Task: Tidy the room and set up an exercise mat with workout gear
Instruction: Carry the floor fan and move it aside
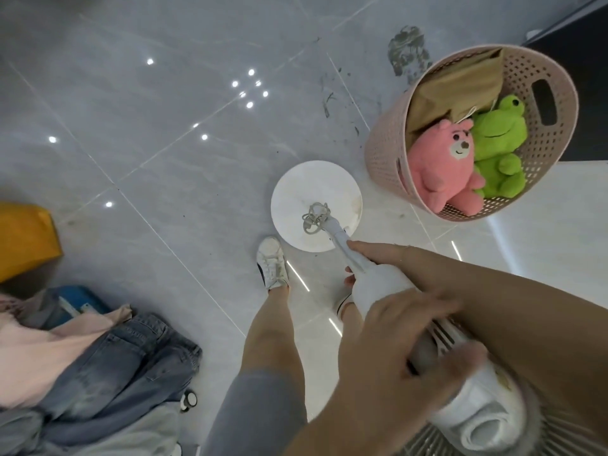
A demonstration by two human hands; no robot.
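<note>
Hands [404,327] clasped on smooth white plastic fan [378,284], round base, perforated pink basket [546,133], plush toys.

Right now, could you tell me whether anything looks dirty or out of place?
Yes: dark scuff marks smear the floor tiles beside the pink basket, and jeans lie in a heap at lower left.
</note>
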